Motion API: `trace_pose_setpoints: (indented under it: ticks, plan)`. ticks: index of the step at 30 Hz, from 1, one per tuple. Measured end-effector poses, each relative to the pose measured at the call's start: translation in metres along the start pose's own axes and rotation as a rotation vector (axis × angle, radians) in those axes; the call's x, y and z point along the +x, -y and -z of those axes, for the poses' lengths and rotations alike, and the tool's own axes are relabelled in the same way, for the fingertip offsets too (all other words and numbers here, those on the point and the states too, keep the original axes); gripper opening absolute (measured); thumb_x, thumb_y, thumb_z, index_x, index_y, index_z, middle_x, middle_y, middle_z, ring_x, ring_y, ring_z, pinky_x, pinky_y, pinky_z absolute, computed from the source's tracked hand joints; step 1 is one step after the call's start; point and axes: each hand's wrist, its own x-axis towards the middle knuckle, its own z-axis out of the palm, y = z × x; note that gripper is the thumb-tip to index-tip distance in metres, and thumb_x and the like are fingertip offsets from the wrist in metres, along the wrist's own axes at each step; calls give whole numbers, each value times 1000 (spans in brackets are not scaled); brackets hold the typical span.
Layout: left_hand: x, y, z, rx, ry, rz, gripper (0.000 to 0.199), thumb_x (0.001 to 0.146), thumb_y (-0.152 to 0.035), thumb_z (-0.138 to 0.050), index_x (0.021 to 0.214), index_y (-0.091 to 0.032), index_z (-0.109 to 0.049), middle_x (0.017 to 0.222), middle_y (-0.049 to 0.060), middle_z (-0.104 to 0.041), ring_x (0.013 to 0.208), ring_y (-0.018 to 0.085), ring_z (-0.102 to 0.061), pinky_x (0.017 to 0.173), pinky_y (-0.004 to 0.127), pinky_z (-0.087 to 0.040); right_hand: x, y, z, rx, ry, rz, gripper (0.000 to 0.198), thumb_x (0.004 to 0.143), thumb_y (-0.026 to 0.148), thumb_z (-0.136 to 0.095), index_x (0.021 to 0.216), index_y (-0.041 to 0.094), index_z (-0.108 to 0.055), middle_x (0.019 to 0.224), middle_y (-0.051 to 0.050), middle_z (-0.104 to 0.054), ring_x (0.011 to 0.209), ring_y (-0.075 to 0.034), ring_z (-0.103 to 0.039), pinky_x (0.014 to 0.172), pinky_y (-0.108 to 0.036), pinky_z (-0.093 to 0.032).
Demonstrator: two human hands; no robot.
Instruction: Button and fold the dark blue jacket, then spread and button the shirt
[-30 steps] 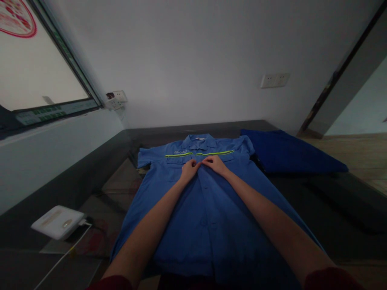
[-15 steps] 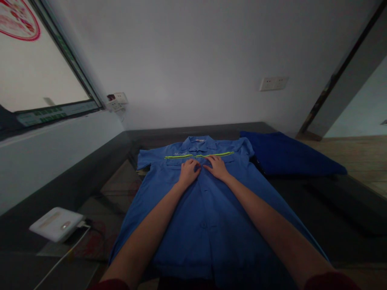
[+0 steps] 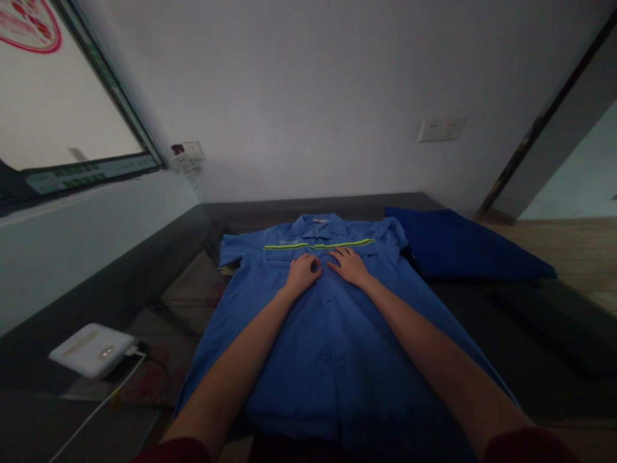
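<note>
A blue short-sleeved work shirt point(image 3: 294, 347) lies front side up, its collar at the far end and a yellow-green stripe across the chest. On the chest beside the button placket, my left hand point(image 3: 303, 271) is closed, thumb and forefinger curled into a ring with the tips at the cloth edge. Whether a button is between those tips is too small to tell. Just right of the placket, my right hand point(image 3: 349, 265) rests on the shirt with its fingers spread. Lower down the front, a button point(image 3: 326, 355) shows near the placket edge.
A dark table point(image 3: 482, 347) bears the shirt. To the right lies a folded dark blue cloth point(image 3: 472, 247). At left sits a white box-shaped device point(image 3: 91, 350) with a white cable point(image 3: 99, 408). Wall sockets point(image 3: 442, 129) and a window point(image 3: 72, 96) are behind.
My left thumb and forefinger have rounded into a clearer ring, and my right fingers have moved slightly away from the placket. The view has shifted a little; the shirt lies the same.
</note>
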Motion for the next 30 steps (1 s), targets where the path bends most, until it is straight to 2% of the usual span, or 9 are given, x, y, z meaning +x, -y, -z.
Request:
trace_pose_setpoints:
  ticks: [12, 19, 22, 24, 27, 30]
  plan:
    - [-1, -2, 1, -5, 12, -18, 17, 80, -27, -58, 94, -20, -61, 101, 5, -61, 100, 21, -55, 86, 33, -40, 1, -5, 2, -7, -3, 27, 50, 93, 47, -39, 132, 20, -51, 139, -11, -47, 125, -28, -40, 101, -41, -34]
    - [-2, -1, 2, 26, -118, 66, 22, 81, -16, -50, 101, -19, -59, 104, 8, -62, 100, 20, -56, 88, 32, -42, -2, 0, 10, 25, -33, 49, 44, 92, 39, -44, 130, 18, -52, 136, -13, -49, 124, -25, -41, 102, -40, -34]
    - [-3, -1, 0, 124, -76, 116, 28, 83, -19, -49, 109, -19, -58, 112, 10, -62, 107, 23, -53, 93, 35, -39, -2, 10, 17, 32, -57, 27, 38, 91, 28, -46, 127, 19, -55, 135, -11, -49, 124, -25, -42, 102, -39, -35]
    - [-3, 0, -2, 159, -34, 132, 32, 84, -21, -47, 115, -18, -56, 118, 11, -61, 112, 24, -52, 97, 37, -37, -3, 19, 20, 42, -26, -14, 37, 89, 25, -49, 124, 20, -57, 134, -11, -51, 122, -26, -45, 100, -40, -37]
    - [-3, 2, -5, 163, 7, 121, 38, 86, -22, -44, 123, -19, -52, 133, 10, -53, 124, 24, -45, 105, 42, -30, -5, 28, 18, 47, 82, -56, 38, 88, 31, -51, 123, 19, -58, 134, -14, -51, 120, -30, -48, 99, -43, -39]
    - [-3, 4, -9, 167, 48, 113, 42, 89, -26, -40, 129, -20, -49, 143, 9, -43, 134, 24, -34, 110, 47, -23, -10, 29, 10, 30, 123, -66, 45, 92, 37, -44, 132, 18, -50, 142, -15, -41, 129, -31, -39, 102, -47, -34]
